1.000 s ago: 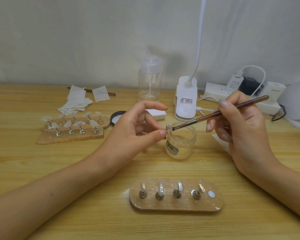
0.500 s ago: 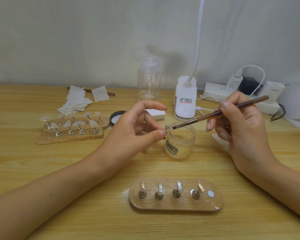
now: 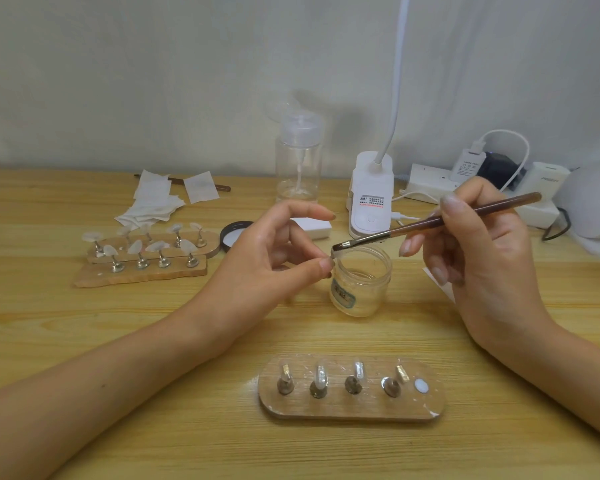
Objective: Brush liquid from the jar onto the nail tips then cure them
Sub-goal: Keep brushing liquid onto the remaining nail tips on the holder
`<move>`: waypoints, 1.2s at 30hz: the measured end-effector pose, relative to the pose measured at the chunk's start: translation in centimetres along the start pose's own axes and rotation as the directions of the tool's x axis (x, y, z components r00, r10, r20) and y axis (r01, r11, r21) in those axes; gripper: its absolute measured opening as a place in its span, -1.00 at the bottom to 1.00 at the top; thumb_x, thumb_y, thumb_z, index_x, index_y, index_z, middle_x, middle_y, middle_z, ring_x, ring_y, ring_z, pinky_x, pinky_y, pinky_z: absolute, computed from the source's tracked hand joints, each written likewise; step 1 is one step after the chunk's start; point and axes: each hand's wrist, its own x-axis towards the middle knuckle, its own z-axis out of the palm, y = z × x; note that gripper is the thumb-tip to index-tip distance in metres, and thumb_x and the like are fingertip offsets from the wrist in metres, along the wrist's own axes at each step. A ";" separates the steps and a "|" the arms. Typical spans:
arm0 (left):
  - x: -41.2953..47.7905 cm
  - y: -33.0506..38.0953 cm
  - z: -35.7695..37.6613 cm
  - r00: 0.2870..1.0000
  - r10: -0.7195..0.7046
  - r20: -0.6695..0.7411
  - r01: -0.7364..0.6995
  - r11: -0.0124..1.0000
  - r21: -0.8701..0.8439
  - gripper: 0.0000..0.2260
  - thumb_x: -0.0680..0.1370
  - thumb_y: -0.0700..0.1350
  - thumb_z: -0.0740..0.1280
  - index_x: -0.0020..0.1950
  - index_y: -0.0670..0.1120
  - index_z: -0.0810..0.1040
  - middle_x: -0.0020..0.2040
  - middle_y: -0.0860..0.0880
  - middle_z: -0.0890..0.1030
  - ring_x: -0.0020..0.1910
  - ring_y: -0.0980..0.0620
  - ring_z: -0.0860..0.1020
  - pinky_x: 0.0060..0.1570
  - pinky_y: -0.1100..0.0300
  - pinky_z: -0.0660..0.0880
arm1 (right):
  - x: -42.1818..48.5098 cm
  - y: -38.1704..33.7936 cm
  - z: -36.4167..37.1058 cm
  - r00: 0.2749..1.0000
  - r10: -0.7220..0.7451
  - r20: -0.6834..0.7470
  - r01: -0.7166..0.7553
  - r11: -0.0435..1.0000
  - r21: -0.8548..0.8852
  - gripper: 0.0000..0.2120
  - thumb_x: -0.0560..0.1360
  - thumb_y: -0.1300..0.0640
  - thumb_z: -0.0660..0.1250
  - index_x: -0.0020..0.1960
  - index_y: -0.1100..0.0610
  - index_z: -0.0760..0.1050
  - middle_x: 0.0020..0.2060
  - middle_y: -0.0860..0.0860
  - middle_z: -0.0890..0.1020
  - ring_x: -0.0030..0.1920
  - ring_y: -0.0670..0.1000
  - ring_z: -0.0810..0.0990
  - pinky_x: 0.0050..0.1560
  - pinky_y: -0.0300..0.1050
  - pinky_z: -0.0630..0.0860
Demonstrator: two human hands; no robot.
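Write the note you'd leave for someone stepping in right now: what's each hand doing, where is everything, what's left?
Left hand pinches one nail tip above the rim of the open jar.
Right hand holds the brush, bristles on that tip.
Near holder: four tips standing, fifth spot empty. Two more holders of tips sit far left.
Done: which tips are coated cannot be told.
Left: finish this tip, return it, brush the rest, cure all.

Left hand (image 3: 267,261) and right hand (image 3: 485,261) both raised, fingertips pinched.

No legible txt on jar label (image 3: 343,295), lamp label (image 3: 371,201).
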 end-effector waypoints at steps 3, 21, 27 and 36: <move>0.0 0.0 0.0 1.000 0.001 -0.004 -0.001 1.000 0.001 -0.64 0.53 -0.28 0.43 0.25 0.04 0.53 -0.23 0.06 0.58 -0.09 -0.06 0.66 -0.28 0.23 0.52 | -0.1 0.0 0.1 1.000 0.019 0.000 -0.019 1.000 -0.025 -0.79 0.56 0.04 0.25 -0.20 0.09 0.35 -0.41 0.07 0.64 -0.58 -0.06 0.37 -0.54 -0.34 0.29; 0.0 -0.2 -0.1 1.000 0.012 0.006 -0.012 1.000 0.008 -0.64 0.54 -0.27 0.44 0.25 0.06 0.54 -0.23 0.08 0.59 -0.10 0.00 0.66 -0.30 0.27 0.50 | -0.1 -0.1 -0.1 0.997 0.013 -0.077 -0.015 0.999 -0.029 -0.76 0.65 0.19 0.15 -0.20 0.10 0.32 -0.43 0.06 0.64 -0.59 -0.06 0.38 -0.57 -0.29 0.24; 0.1 -0.2 -0.1 1.000 0.013 0.002 -0.013 1.000 0.007 -0.65 0.51 -0.21 0.46 0.25 0.07 0.54 -0.23 0.10 0.59 -0.10 -0.01 0.66 -0.32 0.24 0.51 | -0.2 0.0 0.0 0.999 0.027 -0.046 -0.031 0.996 -0.087 -0.77 0.64 0.16 0.18 -0.20 0.12 0.31 -0.42 0.08 0.64 -0.59 -0.06 0.34 -0.54 -0.33 0.27; 0.1 -0.2 0.0 1.000 0.015 -0.005 -0.015 1.000 -0.001 -0.64 0.49 -0.19 0.47 0.24 0.09 0.54 -0.22 0.08 0.59 -0.03 -0.15 0.65 -0.21 0.17 0.54 | -0.1 0.1 -0.1 1.000 0.014 -0.018 -0.014 1.000 -0.022 -0.80 0.60 0.08 0.22 -0.20 0.06 0.35 -0.38 0.08 0.66 -0.58 -0.06 0.38 -0.56 -0.31 0.25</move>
